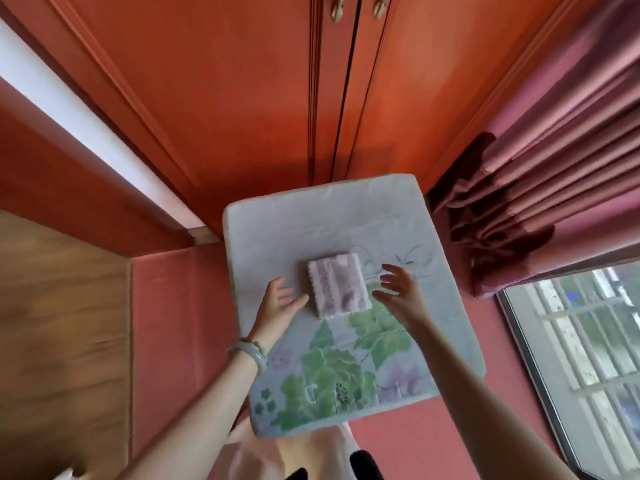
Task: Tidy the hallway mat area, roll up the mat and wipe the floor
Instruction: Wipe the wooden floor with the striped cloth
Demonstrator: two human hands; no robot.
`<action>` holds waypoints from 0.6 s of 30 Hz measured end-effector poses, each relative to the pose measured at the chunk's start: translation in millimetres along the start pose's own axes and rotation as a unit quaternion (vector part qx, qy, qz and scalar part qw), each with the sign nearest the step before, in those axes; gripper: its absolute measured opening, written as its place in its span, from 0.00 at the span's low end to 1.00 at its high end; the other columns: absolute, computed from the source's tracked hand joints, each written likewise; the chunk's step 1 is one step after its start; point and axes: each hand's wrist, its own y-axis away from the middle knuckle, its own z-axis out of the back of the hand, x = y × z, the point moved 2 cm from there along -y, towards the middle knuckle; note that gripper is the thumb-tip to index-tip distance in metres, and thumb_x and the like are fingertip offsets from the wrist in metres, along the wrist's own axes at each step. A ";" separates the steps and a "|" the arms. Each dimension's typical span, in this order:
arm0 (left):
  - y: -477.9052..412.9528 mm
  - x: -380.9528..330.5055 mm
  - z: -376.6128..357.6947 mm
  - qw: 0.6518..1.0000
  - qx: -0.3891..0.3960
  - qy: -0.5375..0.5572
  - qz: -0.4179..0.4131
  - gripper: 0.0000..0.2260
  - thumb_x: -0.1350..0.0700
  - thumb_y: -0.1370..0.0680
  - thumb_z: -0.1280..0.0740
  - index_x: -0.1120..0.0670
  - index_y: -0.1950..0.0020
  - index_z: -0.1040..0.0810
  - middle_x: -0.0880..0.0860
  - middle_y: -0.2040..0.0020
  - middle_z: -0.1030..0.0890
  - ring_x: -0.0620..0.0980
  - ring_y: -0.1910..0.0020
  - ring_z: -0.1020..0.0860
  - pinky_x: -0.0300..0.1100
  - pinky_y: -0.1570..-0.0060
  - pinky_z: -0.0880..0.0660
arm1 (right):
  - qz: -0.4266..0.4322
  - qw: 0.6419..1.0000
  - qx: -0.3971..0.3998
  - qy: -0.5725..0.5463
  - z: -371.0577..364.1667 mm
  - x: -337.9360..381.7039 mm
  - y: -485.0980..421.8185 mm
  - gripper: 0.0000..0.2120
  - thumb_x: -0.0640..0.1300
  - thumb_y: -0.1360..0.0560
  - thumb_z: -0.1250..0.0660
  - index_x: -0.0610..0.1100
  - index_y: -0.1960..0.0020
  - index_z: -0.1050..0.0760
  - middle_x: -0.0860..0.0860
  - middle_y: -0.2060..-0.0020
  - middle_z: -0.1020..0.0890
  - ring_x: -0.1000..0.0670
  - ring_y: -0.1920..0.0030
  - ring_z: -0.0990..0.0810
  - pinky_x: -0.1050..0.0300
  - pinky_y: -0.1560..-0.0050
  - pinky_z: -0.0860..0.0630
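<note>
Cloth (338, 285) folded on mat (429, 306), frame centre; left hand (277, 303), right hand (398, 284) spread loose beside it, grasping nothing. Judging tidying step; next, lift cloth.

Count: 1 pale square floral-print cushion (346, 306), 1 folded pink striped cloth (339, 285), 2 brass door handles (337, 8), 1 pale jade-coloured bangle (251, 351), 1 pleated pink curtain (554, 168).

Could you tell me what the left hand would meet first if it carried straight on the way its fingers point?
Most likely the folded cloth: the left hand is open beside it, fingers aimed at its near-left edge, though its height above the cushion is unclear.
</note>
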 end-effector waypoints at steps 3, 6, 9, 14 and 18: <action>-14.6 10.4 -19.2 0.999 -0.026 -0.007 0.021 0.27 0.59 0.26 0.28 0.62 0.31 0.36 0.62 0.38 0.27 0.54 0.43 0.25 0.42 0.43 0.30 | -0.037 0.999 0.024 0.003 -12.3 -23.6 -23.5 0.26 0.30 0.31 0.29 0.38 0.35 0.31 0.38 0.43 0.24 0.44 0.44 0.24 0.56 0.46 0.27; -21.6 20.1 -40.3 0.999 -0.039 -0.019 0.031 0.23 0.62 0.25 0.30 0.64 0.33 0.33 0.58 0.40 0.26 0.49 0.46 0.27 0.28 0.51 0.32 | -0.070 0.997 0.039 0.010 -22.2 -40.3 -38.5 0.27 0.33 0.30 0.29 0.36 0.33 0.32 0.38 0.42 0.23 0.46 0.46 0.23 0.57 0.49 0.27; -21.6 22.2 -56.3 0.998 -0.060 -0.032 0.014 0.21 0.63 0.25 0.31 0.63 0.33 0.32 0.51 0.46 0.27 0.47 0.48 0.27 0.22 0.61 0.34 | -0.082 0.996 0.041 0.010 -26.7 -48.0 -47.6 0.28 0.37 0.30 0.28 0.36 0.32 0.32 0.39 0.44 0.20 0.47 0.50 0.21 0.56 0.50 0.25; -28.3 18.5 -67.2 0.999 -0.025 0.004 0.037 0.22 0.55 0.25 0.30 0.60 0.34 0.32 0.50 0.39 0.26 0.49 0.43 0.25 0.41 0.42 0.28 | -0.107 0.992 0.063 -0.004 -34.9 -43.6 -56.2 0.21 0.34 0.29 0.31 0.37 0.36 0.27 0.41 0.48 0.19 0.47 0.55 0.20 0.62 0.58 0.24; -21.3 3.7 -61.0 0.998 -0.018 0.032 0.041 0.06 0.58 0.25 0.31 0.60 0.53 0.23 0.52 0.62 0.23 0.49 0.65 0.26 0.32 0.70 0.31 | -0.114 0.989 0.090 -0.014 -38.7 -22.8 -51.3 0.13 0.34 0.29 0.31 0.37 0.44 0.22 0.45 0.56 0.17 0.46 0.56 0.18 0.56 0.56 0.21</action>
